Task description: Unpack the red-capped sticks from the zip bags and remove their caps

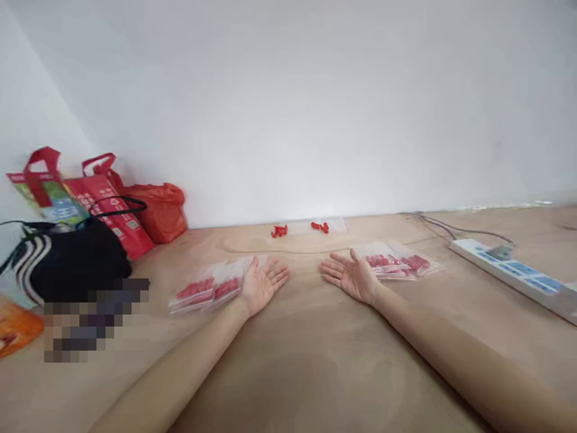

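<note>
You work on a pale brown plywood tabletop (288,367): matt, with faint grain. The flat clear bags of red pieces (205,291) are thin plastic, glossy and smooth. The long white power strip (511,273) is smooth plastic; the crumpled red carrier bag (162,210) is shiny film.

Both arms outstretched, left hand (262,284) and right hand (351,276) palm-up (fingers spread, empty)

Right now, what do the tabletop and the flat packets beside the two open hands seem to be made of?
Tan tabletop: likely plywood or veneer, matt; faint curved grain shows. Left stack of clear flat packets and right stack: thin glossy plastic film, see-through over small red pieces, their material unclear.
</note>
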`<state>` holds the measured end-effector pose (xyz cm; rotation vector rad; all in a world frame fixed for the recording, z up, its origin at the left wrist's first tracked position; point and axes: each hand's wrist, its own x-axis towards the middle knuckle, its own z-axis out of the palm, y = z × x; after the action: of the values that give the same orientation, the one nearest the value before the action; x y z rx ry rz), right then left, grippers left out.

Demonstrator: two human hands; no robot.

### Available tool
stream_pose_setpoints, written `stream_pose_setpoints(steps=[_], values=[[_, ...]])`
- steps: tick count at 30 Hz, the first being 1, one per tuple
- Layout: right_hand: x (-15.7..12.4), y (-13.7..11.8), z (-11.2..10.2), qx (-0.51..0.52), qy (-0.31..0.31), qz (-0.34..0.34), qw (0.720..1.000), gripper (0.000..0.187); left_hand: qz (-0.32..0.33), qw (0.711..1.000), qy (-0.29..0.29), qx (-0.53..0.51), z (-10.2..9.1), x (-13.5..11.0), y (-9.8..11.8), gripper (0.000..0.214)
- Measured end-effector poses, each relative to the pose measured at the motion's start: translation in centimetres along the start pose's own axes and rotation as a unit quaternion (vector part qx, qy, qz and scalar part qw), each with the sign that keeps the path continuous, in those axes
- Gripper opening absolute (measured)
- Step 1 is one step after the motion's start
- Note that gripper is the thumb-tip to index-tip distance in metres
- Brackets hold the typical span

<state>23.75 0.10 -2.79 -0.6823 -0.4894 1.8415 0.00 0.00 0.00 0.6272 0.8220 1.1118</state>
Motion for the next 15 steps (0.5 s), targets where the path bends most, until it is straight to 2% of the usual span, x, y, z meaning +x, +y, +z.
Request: stream_pose_setpoints(steps=[5,7,9,10,12,14,15], values=[[0.1,0.3,0.5,-0.020,0.003,-0.007,1.000,0.052,0.007,1.000,-0.017,0.025,-0.4,0.1,0.1,0.055],[0.1,0.3,0.7,-0.039,0.003,-0.011,0.999,0.048,0.025,0.996,-0.032,0.082,-0.5,0.0,-0.2,0.048],[0.0,0.4,0.9,-0.069,0.003,-0.018,0.997,0.039,0.061,0.978,-0.055,0.194,-0.6,-0.2,-0.8,0.037],[-0.1,0.5,0.9,-0.086,0.003,-0.024,0.996,0.033,0.085,0.958,-0.071,0.263,-0.6,-0.4,-1.2,0.034],[-0.2,0.7,1.0,-0.116,0.006,-0.038,0.992,0.021,0.145,0.898,-0.110,0.400,-0.6,-0.9,-1.8,0.033],[-0.2,0.9,1.0,-0.134,0.009,-0.050,0.990,0.013,0.234,0.810,-0.140,0.520,-0.9,-1.5,-2.0,0.027],[-0.2,1.0,1.0,-0.140,0.011,-0.057,0.989,0.011,0.290,0.754,-0.145,0.571,-1.1,-1.8,-1.8,0.022]])
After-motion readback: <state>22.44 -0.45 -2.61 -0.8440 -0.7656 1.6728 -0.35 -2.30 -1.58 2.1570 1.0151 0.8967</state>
